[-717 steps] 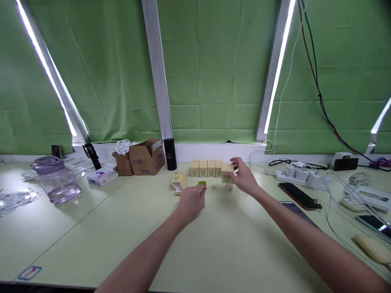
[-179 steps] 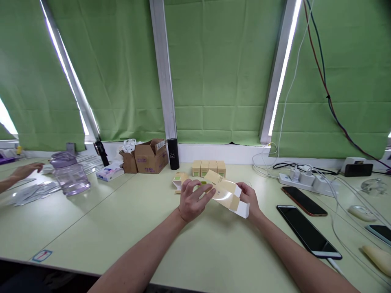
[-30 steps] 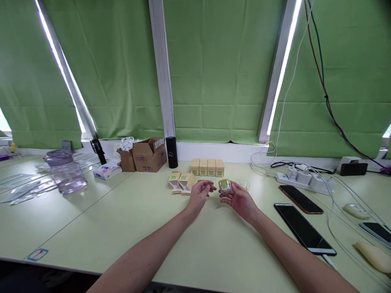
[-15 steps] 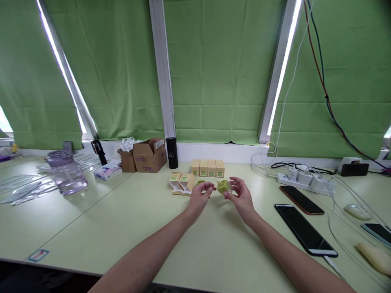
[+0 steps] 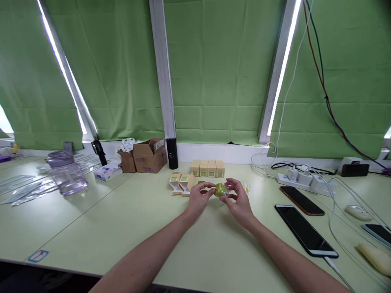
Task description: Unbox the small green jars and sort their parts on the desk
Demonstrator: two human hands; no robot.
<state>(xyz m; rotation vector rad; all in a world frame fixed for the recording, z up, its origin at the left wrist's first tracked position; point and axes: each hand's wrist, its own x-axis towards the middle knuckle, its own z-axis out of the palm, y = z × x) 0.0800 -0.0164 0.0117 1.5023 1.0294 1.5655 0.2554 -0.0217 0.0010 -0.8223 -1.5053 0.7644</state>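
Both my hands meet over the middle of the pale green table [image 5: 91, 228]. My right hand [image 5: 238, 200] is closed round a small green jar [image 5: 220, 189] with a clear body. My left hand [image 5: 199, 196] pinches the jar's left side with thumb and fingertips. Just behind my left hand lie two opened tan cartons [image 5: 180, 182] with green labels. A row of several closed tan boxes [image 5: 208, 168] stands farther back. A small clear piece with a yellow spot [image 5: 246, 187] lies right of my hands.
Two phones [image 5: 306, 230] lie at the right, with a power strip [image 5: 301, 178] and cables behind them. At the back left stand brown cardboard boxes [image 5: 147, 155], a black cylinder [image 5: 172, 153], a tissue pack [image 5: 107, 172] and a purple-lidded jar [image 5: 66, 176].
My hands have come together; the left hand now touches the green jar that the right hand held alone a moment ago. Earlier I handled a flat tan carton.
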